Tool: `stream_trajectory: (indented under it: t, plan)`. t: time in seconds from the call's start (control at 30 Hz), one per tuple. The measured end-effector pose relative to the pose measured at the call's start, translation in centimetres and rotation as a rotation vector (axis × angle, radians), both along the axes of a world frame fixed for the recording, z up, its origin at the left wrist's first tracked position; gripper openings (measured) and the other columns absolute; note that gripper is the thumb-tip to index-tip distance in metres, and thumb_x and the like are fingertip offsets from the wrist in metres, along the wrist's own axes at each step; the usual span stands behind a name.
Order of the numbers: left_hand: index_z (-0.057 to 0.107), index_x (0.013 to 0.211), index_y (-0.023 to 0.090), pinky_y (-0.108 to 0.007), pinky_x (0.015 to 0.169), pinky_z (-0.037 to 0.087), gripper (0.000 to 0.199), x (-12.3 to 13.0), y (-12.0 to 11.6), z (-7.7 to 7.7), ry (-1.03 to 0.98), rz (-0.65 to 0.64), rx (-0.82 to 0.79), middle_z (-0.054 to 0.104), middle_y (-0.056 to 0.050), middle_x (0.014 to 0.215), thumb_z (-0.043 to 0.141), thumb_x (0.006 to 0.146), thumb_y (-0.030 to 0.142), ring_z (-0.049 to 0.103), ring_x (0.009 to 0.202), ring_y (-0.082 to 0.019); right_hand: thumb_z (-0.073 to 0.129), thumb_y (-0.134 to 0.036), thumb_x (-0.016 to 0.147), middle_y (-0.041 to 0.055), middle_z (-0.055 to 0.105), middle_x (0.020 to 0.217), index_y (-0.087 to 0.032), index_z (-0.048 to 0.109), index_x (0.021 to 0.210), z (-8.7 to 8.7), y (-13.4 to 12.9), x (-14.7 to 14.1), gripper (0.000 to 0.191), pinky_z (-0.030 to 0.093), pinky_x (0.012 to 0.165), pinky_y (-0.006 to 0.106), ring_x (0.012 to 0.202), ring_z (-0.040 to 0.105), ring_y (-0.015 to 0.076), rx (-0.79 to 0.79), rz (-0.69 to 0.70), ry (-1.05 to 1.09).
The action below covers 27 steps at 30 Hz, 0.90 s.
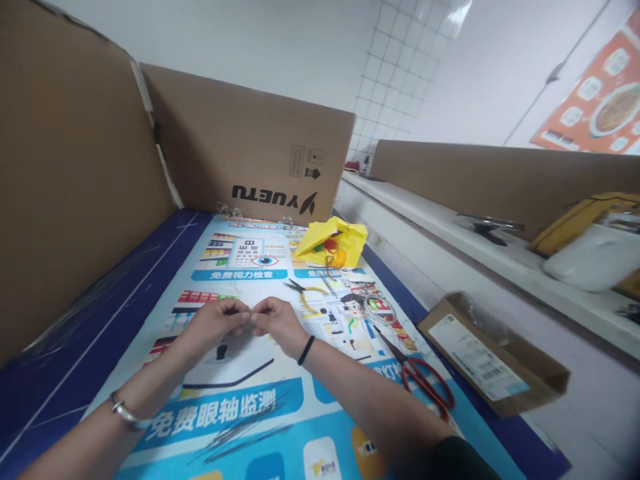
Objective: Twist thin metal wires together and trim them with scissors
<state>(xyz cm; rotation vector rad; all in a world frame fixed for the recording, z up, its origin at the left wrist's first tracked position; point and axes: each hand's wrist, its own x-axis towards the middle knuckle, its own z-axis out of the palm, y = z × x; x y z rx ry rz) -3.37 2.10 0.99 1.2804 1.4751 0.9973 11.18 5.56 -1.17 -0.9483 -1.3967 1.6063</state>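
My left hand point(223, 320) and my right hand point(275, 323) meet above the printed poster sheet point(240, 413), fingertips pinched close together. Whatever small thing sits between the fingers is too tiny to make out. Just beyond my right hand lie pliers point(307, 293) with yellow handles, their jaws pointing left. Farther right rest scissors point(417, 373) with red handles, near my right forearm. A yellow bag point(345, 237) lies crumpled behind the pliers, with red and orange items showing at its mouth. A coil of thin wire point(379, 310) lies right of the pliers.
Cardboard panels point(215, 140) wall off the left and back. An opened cardboard box point(493, 360) with a label stands at the right edge. Beyond it runs a white ledge point(425, 220) holding a white container point(595, 257). Clear plastic bits point(230, 211) lie at the back.
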Motion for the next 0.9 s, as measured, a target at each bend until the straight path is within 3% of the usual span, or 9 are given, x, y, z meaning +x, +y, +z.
stream_trajectory:
  t: [0.17,0.23,0.33,0.47,0.57,0.77,0.9]
  plan:
    - [0.060,0.068,0.015,-0.020,0.042,0.033,0.016,-1.7,0.4,1.0,0.198,-0.042,0.028,0.055,0.003,0.051,0.058,0.062,0.030,0.049,0.044,-0.010,0.059,-0.025,0.066,-0.0020,0.056,0.070,-0.016,0.058,0.078,1.6,0.3,0.9,0.015,0.046,0.052,0.022,0.056,0.050,0.0084,0.120,0.200,-0.231]
    - [0.060,0.069,0.016,-0.021,0.046,0.036,0.014,-2.9,0.5,1.5,0.294,-0.013,0.065,0.057,0.002,0.055,0.057,0.062,0.028,0.052,0.048,-0.011,0.055,-0.023,0.071,-0.0008,0.058,0.071,-0.016,0.060,0.078,3.0,0.4,1.5,0.011,0.043,0.054,0.022,0.058,0.051,0.0093,0.318,0.359,-0.468]
    - [0.061,0.069,0.017,-0.021,0.049,0.037,0.013,-4.7,0.6,2.1,0.511,-0.021,0.097,0.059,0.002,0.057,0.052,0.064,0.026,0.053,0.051,-0.012,0.055,-0.017,0.071,0.0022,0.063,0.076,-0.016,0.064,0.076,5.6,-0.4,2.4,0.010,0.039,0.065,0.024,0.071,0.054,0.0132,0.782,0.610,-0.811]
    - [0.060,0.062,0.018,-0.021,0.048,0.032,0.011,-6.7,0.3,2.4,0.705,-0.039,0.043,0.056,0.003,0.052,0.049,0.063,0.017,0.050,0.048,-0.011,0.060,-0.035,0.072,0.0072,0.064,0.082,-0.016,0.066,0.084,8.3,-3.1,2.9,0.023,0.036,0.057,0.026,0.074,0.057,0.0193,0.977,0.941,-1.171]
    - [0.059,0.058,0.018,-0.022,0.047,0.030,0.012,-7.6,0.2,2.4,0.738,-0.022,0.007,0.053,0.004,0.045,0.048,0.061,0.014,0.047,0.045,-0.011,0.059,-0.038,0.070,0.0106,0.065,0.081,-0.014,0.066,0.082,8.6,-5.4,2.7,0.028,0.035,0.053,0.027,0.072,0.059,0.0231,1.042,0.985,-1.322]
    - [0.058,0.060,0.018,-0.022,0.048,0.029,0.012,-8.4,0.3,1.9,0.816,-0.016,-0.011,0.055,0.003,0.048,0.048,0.061,0.011,0.049,0.047,-0.012,0.055,-0.016,0.067,0.0125,0.064,0.080,-0.013,0.064,0.081,7.6,-8.4,1.8,0.016,0.039,0.051,0.029,0.067,0.060,0.0240,1.149,0.941,-1.420]
    - [0.059,0.059,0.018,-0.023,0.052,0.031,0.011,-8.3,0.7,1.1,0.879,-0.013,0.022,0.061,0.000,0.060,0.050,0.061,0.010,0.053,0.059,-0.014,0.054,-0.008,0.068,0.0114,0.064,0.076,-0.013,0.063,0.075,8.0,-9.4,1.2,0.013,0.041,0.052,0.029,0.067,0.061,0.0228,1.133,1.000,-1.446]
